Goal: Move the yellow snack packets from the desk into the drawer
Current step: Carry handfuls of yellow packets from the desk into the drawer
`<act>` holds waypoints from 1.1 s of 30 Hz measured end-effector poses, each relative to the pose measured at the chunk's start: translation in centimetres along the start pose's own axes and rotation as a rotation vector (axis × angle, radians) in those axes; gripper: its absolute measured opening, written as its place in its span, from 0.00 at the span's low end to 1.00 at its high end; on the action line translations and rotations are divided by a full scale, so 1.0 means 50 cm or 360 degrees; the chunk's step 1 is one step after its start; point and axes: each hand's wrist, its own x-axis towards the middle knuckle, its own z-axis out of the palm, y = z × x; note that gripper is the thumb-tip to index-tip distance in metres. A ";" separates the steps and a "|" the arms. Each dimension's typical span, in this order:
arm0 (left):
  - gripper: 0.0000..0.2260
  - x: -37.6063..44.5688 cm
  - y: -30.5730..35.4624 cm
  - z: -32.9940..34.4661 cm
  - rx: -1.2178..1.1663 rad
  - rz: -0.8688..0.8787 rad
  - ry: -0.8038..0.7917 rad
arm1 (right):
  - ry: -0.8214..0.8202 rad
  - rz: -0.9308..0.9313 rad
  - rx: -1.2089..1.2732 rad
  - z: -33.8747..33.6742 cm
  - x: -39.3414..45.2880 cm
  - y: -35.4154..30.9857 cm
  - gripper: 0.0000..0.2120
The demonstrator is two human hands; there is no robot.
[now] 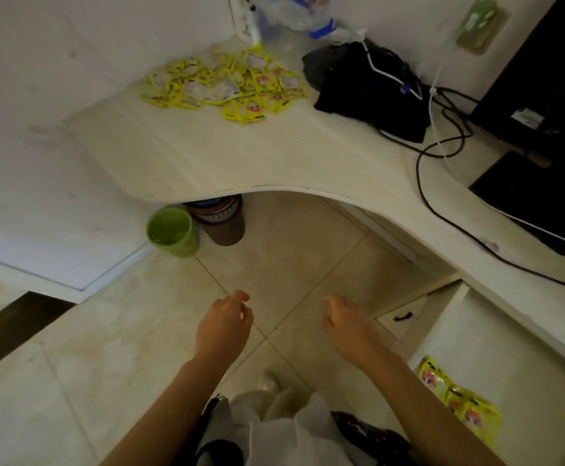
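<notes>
Desk (240,156) holds scattered snack packets (227,84), no shared long axis

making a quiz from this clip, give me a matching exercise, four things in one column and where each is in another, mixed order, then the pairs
Things:
1. green bin
2. pile of yellow packets
3. black bag
4. few yellow packets

Places:
A. inside the open drawer, lower right
B. on the floor under the desk edge, by the wall
C. on the desk, right of the pile
D. on the desk, far corner by the wall

Pairs: 1-B, 2-D, 3-C, 4-A
</notes>
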 end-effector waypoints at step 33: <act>0.10 0.778 -0.057 -0.242 -0.0124 -0.0228 0.0214 | 0.0040 -0.0377 -0.0240 -0.332 0.783 -0.381 0.18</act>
